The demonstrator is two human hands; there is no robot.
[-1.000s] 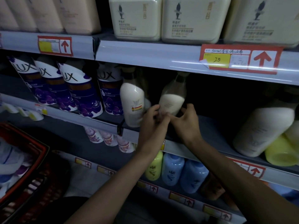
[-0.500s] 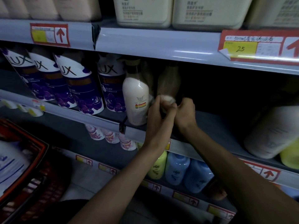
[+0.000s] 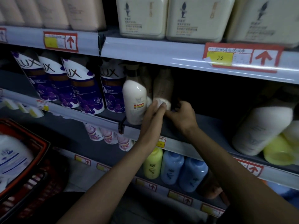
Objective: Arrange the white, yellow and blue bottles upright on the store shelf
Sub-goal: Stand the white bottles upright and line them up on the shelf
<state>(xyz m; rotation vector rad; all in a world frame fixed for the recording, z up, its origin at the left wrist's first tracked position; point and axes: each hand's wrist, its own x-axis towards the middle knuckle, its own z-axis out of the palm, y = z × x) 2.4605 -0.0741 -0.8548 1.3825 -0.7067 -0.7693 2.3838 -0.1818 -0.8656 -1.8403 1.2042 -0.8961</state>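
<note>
A white pump bottle [image 3: 162, 88] stands upright deep on the middle shelf [image 3: 210, 128], mostly in shadow. My left hand [image 3: 153, 117] and my right hand [image 3: 182, 113] both grip its base. Just left of it stands another upright white bottle [image 3: 135, 99] at the shelf front. At the far right a large white bottle [image 3: 260, 128] and a yellow bottle [image 3: 278, 152] lie tipped over. On the shelf below stand a yellow bottle [image 3: 152, 164] and two blue bottles [image 3: 172, 167].
Purple and white Lux packs [image 3: 84, 88] fill the middle shelf's left. Cream tubs [image 3: 194, 18] line the top shelf above a red price tag [image 3: 241, 57]. A red basket [image 3: 21, 160] holding white goods sits at lower left.
The white bottle was tilted between my hands a second ago; it now stands upright further back in the shelf. Both hands stay on its base.
</note>
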